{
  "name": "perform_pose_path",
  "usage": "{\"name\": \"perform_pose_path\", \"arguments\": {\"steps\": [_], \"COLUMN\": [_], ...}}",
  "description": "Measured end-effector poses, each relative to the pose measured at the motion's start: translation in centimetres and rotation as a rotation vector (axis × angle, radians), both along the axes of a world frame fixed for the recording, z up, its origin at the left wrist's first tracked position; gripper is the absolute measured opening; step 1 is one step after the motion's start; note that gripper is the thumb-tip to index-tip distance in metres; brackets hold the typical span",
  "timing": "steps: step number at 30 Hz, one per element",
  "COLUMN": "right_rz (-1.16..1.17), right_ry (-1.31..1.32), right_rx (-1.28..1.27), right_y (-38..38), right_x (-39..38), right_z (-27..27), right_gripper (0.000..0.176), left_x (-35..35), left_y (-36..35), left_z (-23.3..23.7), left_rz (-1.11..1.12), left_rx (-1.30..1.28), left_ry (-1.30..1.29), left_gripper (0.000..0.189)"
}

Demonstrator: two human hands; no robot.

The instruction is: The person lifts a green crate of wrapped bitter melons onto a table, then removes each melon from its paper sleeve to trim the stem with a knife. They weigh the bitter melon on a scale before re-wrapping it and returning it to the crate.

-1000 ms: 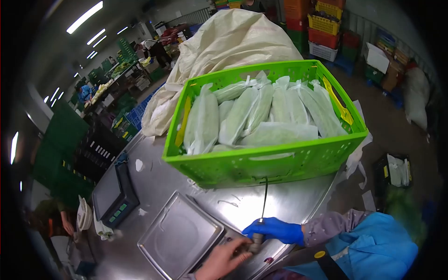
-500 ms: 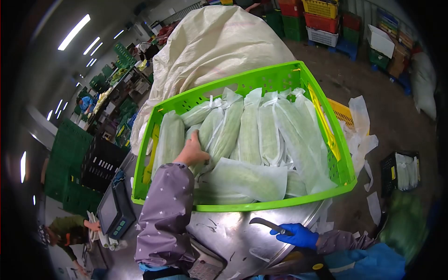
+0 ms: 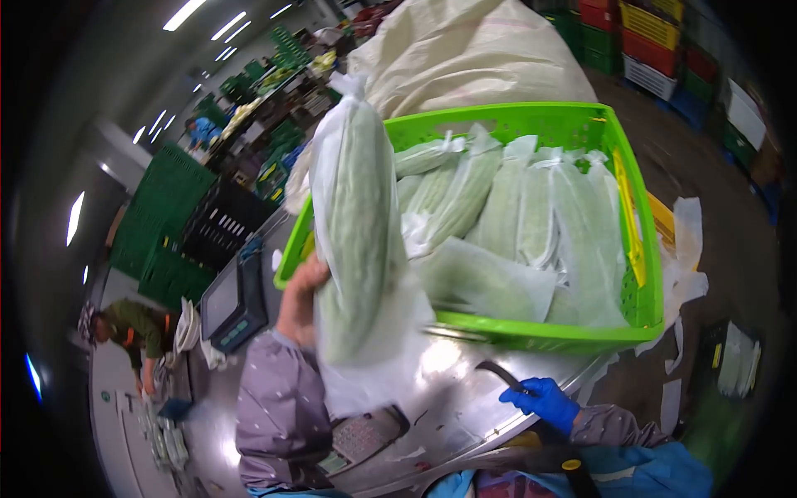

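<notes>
Left hand: on my feed, the bare left hand (image 3: 303, 303) grips 1 wrapped vegetable (image 3: 357, 207) by its lower half; some fingers are hidden behind it.
Wrapped vegetable: held up nearly upright, in front of the left end of the green crate (image 3: 573, 334); I can't tell whether it touches the rim.
Right hand: the gloved right hand (image 3: 544, 404) is closed round the handle of a curved knife (image 3: 498, 373), near the crate's front.
Slip: with just 1 hand low on thin wrapping, I judge a slack hold could let the top tip over.
Loose wrap: its slack lower end could snag on the rim and tear.
Blade: bare, aimed leftward; if my hands met carelessly, it could slit the wrapping or nick bare fingers.
</notes>
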State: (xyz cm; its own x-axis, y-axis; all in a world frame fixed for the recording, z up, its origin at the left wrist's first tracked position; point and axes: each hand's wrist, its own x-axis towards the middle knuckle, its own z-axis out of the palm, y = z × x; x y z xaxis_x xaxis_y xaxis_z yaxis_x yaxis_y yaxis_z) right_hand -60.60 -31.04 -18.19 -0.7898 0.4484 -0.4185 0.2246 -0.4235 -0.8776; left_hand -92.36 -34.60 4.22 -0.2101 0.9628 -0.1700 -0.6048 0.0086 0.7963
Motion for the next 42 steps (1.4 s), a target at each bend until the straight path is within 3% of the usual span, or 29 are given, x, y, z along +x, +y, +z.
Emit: {"name": "perform_pose_path", "arguments": {"steps": [4,7,9,13,14,16,18,23,26,30,32,33,34,37,38,40,42], "right_rz": [-0.077,-0.108,-0.140,-0.105,-0.108,-0.197,-0.195,-0.130,-0.019,-0.054,-0.069,0.034,0.141,0.268,0.279,0.310,0.284], "right_ry": [0.140,0.235,0.201,0.113,0.097,0.313,0.306,0.206,0.238,0.287,0.285,0.179,0.069,0.081,0.083,0.131,0.194], "right_rx": [0.002,0.125,0.214,0.290,0.293,0.521,0.574,0.647,0.692,0.510,0.407,0.265,0.125,-0.114,-0.118,0.080,0.001], "right_y": [-1.0,-1.5,-1.6,-1.6,-2.0,-2.9,-3.5,-4.1,-4.8,-5.2,-5.2,-5.0,-4.9,-5.1,-5.7,-6.9,-7.3], "right_x": [-2.0,-3.3,-4.7,-8.2,-9.3,-11.6,-12.7,-13.5,-13.7,-12.7,-11.4,-10.3,-9.1,-5.8,-5.7,-5.3,-4.8], "right_z": [1.8,5.3,7.4,11.8,11.9,11.3,11.5,12.5,11.2,10.4,10.4,10.1,9.7,6.1,5.9,6.4,6.8], "right_gripper": [0.026,0.036,0.034,0.031,0.031,0.033,0.034,0.037,0.047,0.046,0.045,0.049,0.054,0.067,0.067,0.077,0.075], "left_x": [1.6,3.4,4.5,6.3,6.6,6.9,7.3,8.1,8.8,9.6,10.1,10.7,10.8,11.0,11.4,12.1,11.4], "left_y": [-7.6,-12.3,-14.5,-17.7,-18.3,-19.3,-20.1,-20.8,-20.9,-20.2,-20.0,-19.2,-18.7,-18.2,-18.1,-17.9,-17.8], "left_z": [-5.9,-11.2,-13.2,-14.6,-14.9,-15.8,-16.4,-17.5,-17.9,-19.2,-20.8,-19.7,-19.6,-19.7,-20.4,-21.5,-21.4], "left_rz": [-0.055,0.051,0.018,0.065,0.058,0.069,0.065,0.109,0.136,0.159,0.202,0.214,0.226,-0.015,-0.004,-0.037,0.020], "left_rx": [0.067,-0.066,-0.200,-0.238,-0.237,-0.204,-0.205,-0.184,-0.190,-0.160,-0.096,-0.029,-0.032,0.017,0.014,-0.028,-0.052], "left_ry": [-0.406,-0.448,-0.196,-0.034,-0.049,0.075,0.097,0.502,0.515,0.336,-0.170,-0.200,-0.197,-0.113,-0.111,0.260,0.393], "left_gripper": [0.054,0.057,0.064,0.060,0.060,0.062,0.064,0.065,0.069,0.069,0.068,0.070,0.070,0.086,0.086,0.080,0.077]}}
